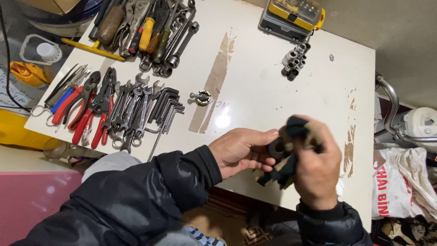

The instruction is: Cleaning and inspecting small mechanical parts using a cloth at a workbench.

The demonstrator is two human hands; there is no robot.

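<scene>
A dark round part (pixel 276 148) sat pinched between the left hand's (pixel 241 150) thumb and fingers, which were clamped on it. The right hand (pixel 316 166) was closed around a dark rag (pixel 291 132) pressed against that part, its fingers curled over the cloth. Beyond the fingertips lay the white table (pixel 273 86); well off past the left hand lay wrenches (pixel 132 111), red-handled pliers (pixel 91 111) and sockets (pixel 295 59).

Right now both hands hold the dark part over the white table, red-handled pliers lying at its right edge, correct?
Not quite. The head view shows the red-handled pliers at the left edge of the white table. The left hand and right hand do hold the dark part.
</scene>
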